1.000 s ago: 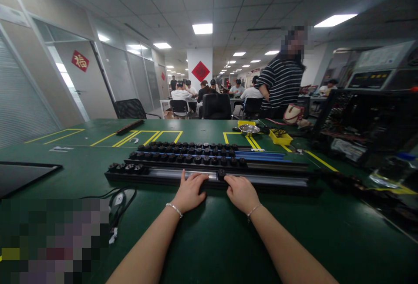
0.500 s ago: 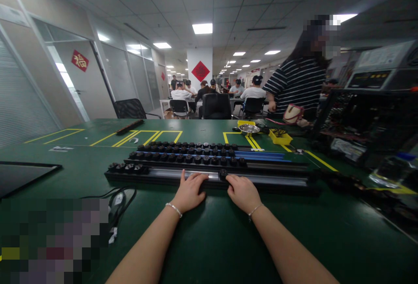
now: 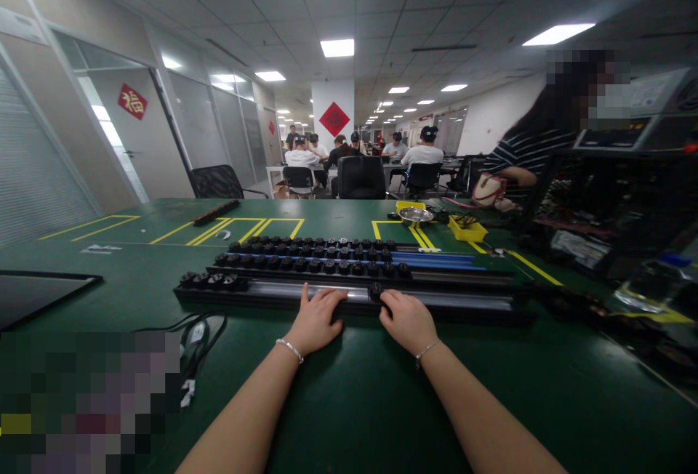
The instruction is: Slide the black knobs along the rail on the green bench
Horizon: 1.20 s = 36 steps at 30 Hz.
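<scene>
A long black rail (image 3: 463, 301) with a silvery channel along its top lies crosswise in front of me. My left hand (image 3: 316, 320) rests on it, fingers spread along the channel, holding nothing. On the rail sits a small black block (image 3: 376, 291), and the fingertips of my right hand (image 3: 406, 316) are closed against its right side. Several similar black blocks (image 3: 210, 280) stand together at the rail's left end. Just behind are more rails with rows of black blocks (image 3: 330, 266) and a blue strip (image 3: 441, 260).
Behind the rails stand a metal bowl (image 3: 415, 215) and a yellow bin (image 3: 467, 229). A black cable (image 3: 204, 332) lies front left, near a dark tray (image 3: 46, 292). At right, a person in a striped top (image 3: 523, 154) stands by a black rack (image 3: 605, 190).
The black block and my right hand have shifted very slightly right along the rail. My left hand stays in place. The person in stripes has moved right and bent lower.
</scene>
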### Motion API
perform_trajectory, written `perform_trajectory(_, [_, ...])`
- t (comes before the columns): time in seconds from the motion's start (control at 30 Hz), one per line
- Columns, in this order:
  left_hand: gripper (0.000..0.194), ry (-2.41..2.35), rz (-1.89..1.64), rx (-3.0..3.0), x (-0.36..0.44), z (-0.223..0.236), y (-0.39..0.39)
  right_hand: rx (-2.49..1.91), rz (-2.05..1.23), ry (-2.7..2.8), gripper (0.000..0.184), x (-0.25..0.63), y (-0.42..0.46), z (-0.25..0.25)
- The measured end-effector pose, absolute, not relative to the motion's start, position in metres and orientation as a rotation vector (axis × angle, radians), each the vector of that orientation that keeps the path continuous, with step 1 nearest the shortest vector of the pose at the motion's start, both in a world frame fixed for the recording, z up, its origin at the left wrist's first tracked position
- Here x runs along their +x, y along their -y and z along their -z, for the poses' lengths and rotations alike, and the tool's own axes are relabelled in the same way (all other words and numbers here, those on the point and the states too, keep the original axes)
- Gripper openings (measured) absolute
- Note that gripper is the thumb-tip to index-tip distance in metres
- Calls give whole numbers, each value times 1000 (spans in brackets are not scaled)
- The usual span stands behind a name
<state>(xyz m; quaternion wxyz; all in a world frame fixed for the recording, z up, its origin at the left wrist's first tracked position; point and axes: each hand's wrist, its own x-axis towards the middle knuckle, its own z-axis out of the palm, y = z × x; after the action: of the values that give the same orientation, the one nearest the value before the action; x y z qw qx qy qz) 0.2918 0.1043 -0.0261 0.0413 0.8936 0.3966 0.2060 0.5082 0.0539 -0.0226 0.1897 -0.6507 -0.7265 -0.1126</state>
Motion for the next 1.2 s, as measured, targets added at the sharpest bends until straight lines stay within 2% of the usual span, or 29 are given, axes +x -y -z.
perform_trajectory(1.2, [52,-1179,-664,2724,291,26,-105,-1821,454,1902,30,511,-55,25])
